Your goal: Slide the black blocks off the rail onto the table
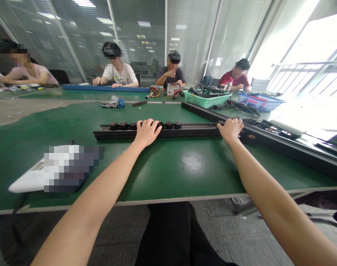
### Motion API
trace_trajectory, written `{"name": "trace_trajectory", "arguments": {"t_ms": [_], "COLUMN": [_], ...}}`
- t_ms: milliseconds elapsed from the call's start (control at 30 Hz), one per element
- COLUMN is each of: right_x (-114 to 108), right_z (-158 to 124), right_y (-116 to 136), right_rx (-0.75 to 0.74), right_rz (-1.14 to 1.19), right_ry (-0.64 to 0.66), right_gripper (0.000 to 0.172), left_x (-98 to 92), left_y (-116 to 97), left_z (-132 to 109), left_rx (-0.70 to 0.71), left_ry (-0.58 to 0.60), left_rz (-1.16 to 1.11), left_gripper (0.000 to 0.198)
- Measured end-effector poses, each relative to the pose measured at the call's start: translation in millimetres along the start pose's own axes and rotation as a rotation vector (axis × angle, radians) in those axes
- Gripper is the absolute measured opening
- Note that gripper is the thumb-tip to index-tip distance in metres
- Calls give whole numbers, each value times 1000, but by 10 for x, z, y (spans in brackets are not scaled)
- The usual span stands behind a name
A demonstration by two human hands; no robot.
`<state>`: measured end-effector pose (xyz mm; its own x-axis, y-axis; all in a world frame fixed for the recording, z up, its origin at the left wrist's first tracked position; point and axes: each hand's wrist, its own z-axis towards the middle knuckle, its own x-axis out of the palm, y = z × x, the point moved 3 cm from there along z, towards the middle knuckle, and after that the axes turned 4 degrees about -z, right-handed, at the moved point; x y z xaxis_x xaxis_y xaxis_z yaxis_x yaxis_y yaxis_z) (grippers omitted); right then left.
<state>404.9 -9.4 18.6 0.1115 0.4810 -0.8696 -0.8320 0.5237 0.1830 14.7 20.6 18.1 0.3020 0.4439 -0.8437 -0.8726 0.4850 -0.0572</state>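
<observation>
A long black rail (115,136) lies crosswise on the green table, with a row of round black parts (169,125) along its channel. My left hand (147,132) reaches over the middle of this row, its fingers curled down around one of the parts, which is mostly hidden. Over the rail's right end is my right hand (231,129), fingers bent and closed on something dark that they cover. There the rail comes up against a second long black rail (279,146), which slants from the back middle to the right edge.
A white and dark pouch-like item (32,175) lies at front left. Farther back are a grey and blue cloth (113,102), a green basket of cables (206,99), a blue basket (258,101) and a long blue bar (104,88). Several people sit across the table (168,173).
</observation>
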Motion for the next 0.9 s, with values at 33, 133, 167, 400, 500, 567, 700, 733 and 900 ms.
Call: {"name": "trace_trajectory", "arguments": {"t_ms": [33,133,167,400,500,567,700,733,900], "right_x": [0,9,14,51,59,60,58,56,47], "right_z": [2,9,13,89,129,148,165,167,171], "right_y": [-5,-23,-30,-113,-160,-183,-213,-220,-247], "right_rx": [4,16,19,73,114,133,149,153,173], "right_rz": [0,0,0,21,37,49,59,58,64], "right_ry": [-1,-10,-13,1,28,39,48,47,37], "right_gripper": [44,43,43,44,45,44,43,43,41], "left_x": [3,10,10,-2,1,2,-4,-7,-10], "left_y": [2,5,6,2,3,2,-5,-7,-5], "left_z": [1,4,4,1,-1,0,2,2,5], "left_rx": [1,4,5,3,2,4,-5,-6,2], "left_ry": [-1,-7,-9,-8,-6,-7,-3,-2,3], "left_rz": [-1,-4,-4,-1,-1,-2,-14,-16,-12], "left_gripper": [46,46,45,44,45,45,44,44,46]}}
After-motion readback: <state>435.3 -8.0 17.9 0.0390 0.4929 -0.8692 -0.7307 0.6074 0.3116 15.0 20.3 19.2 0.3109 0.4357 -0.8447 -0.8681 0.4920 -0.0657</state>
